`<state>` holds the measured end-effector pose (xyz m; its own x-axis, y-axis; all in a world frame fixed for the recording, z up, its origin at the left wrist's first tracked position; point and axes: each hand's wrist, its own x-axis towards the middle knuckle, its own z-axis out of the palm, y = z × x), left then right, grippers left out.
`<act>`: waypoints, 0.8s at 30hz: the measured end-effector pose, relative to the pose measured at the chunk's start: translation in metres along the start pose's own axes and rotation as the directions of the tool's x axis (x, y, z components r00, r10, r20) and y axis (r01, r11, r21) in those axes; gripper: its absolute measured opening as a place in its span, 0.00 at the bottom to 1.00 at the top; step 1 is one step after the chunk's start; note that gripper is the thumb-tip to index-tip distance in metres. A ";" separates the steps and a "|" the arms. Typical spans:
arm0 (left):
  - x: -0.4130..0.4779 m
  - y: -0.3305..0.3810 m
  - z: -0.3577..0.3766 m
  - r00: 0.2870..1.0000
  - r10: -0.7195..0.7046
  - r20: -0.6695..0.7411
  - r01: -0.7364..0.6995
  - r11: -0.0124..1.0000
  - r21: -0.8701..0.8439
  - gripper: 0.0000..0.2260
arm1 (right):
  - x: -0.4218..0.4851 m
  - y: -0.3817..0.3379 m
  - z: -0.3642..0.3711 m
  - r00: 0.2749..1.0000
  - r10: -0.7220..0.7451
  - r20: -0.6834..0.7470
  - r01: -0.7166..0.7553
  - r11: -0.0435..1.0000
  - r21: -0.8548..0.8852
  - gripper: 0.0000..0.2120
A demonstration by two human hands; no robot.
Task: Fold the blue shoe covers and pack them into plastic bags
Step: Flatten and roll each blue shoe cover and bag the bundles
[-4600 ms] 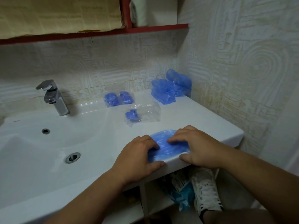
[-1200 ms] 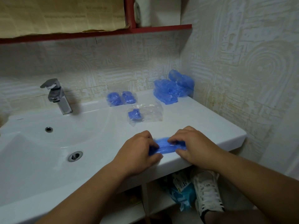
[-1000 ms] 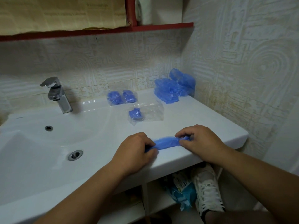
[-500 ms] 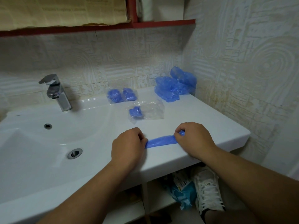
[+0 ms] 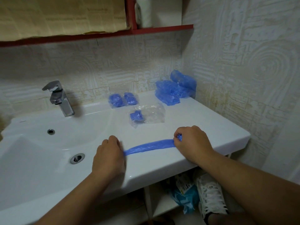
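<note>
Blue thin-plastic shoe cover (image 5: 151,146), folded down to a narrow strip, is lying on the flat right ledge of the white ceramic washbasin (image 5: 203,125), near the front edge. Its long axis is running left-right, roughly parallel w/ that front edge, the right end sitting a bit further back than the left.

Left hand (image 5: 108,157) is resting knuckles-up over the strip's left end, fingers curled & pinning it; the grip itself is hidden under the hand. Right hand (image 5: 192,142) is pinching the right end, a small bunch of blue showing at the fingertips (image 5: 177,138). Strip is looking taut btwn them.

Open room: bare white ledge behind the strip up to the clear plastic bag w/ one folded blue cover inside (image 5: 146,116); more bare ledge to the right, up to the basin's right corner by the pale textured wall (image 5: 243,78). Left of the left hand the surface is dropping into the bowl w/ the metal drain (image 5: 77,158).

Further back: second clear bag holding two folded blue covers (image 5: 123,100) by the back wall, & a loose pile of unfolded blue shoe covers (image 5: 175,91) in the rear right corner. Chrome tap (image 5: 59,99) is standing at back left
</note>
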<state>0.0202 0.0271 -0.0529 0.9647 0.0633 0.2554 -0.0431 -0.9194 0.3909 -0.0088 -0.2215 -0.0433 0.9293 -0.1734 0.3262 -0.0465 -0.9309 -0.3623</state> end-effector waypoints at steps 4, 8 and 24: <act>-0.001 0.010 -0.008 0.909 0.353 -0.222 -0.385 0.914 -0.124 0.14 | 0.002 0.001 0.000 1.000 -0.027 0.008 0.027 1.000 -0.004 0.09; -0.016 0.040 -0.010 0.633 0.733 0.250 -0.745 0.664 -0.061 0.29 | 0.005 0.007 -0.004 0.995 -0.088 0.042 0.088 0.996 0.002 0.08; -0.019 0.052 0.007 0.580 0.634 0.511 -0.742 0.671 0.009 0.39 | -0.043 -0.021 -0.016 0.801 -0.251 0.544 0.321 0.946 -0.037 0.36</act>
<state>0.0010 -0.0246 -0.0435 0.6650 -0.7447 -0.0563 -0.7419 -0.6674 0.0646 -0.0535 -0.1997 -0.0362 0.9553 0.2692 -0.1225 0.2409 -0.9485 -0.2058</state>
